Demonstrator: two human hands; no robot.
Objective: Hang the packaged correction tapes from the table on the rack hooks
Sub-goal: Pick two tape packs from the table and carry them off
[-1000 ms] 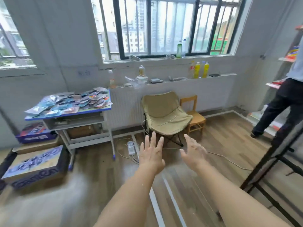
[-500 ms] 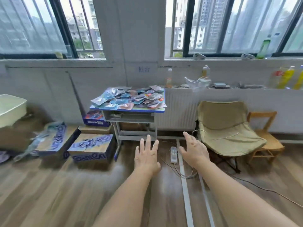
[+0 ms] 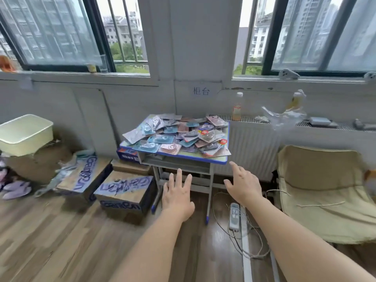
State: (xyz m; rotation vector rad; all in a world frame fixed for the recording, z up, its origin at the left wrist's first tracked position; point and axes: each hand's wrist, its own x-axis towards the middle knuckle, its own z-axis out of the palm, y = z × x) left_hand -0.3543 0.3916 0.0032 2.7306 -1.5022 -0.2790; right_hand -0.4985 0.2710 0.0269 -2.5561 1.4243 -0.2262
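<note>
A heap of packaged correction tapes [image 3: 179, 135], blue, pink and silver blister cards, covers the top of a small blue-edged table [image 3: 215, 159] against the wall between two windows. My left hand [image 3: 178, 195] is stretched out in front of me with straight fingers, empty, below the table's front edge. To its right, my right hand [image 3: 242, 183] is also spread and empty, near the table's front right corner. Neither hand touches the table or the packages. No rack or hooks are in view.
Printed cardboard boxes [image 3: 124, 192] sit on the wooden floor left of the table. A pale plastic tub [image 3: 24, 133] stands on cartons at far left. A beige folding chair [image 3: 325, 192] is at the right, with a power strip [image 3: 234, 215] and cables on the floor beside it.
The view has swung left and come closer, so the table has moved from the left to the centre and grown larger. Both hands stay outstretched and empty. The rack leg and other person left view.
</note>
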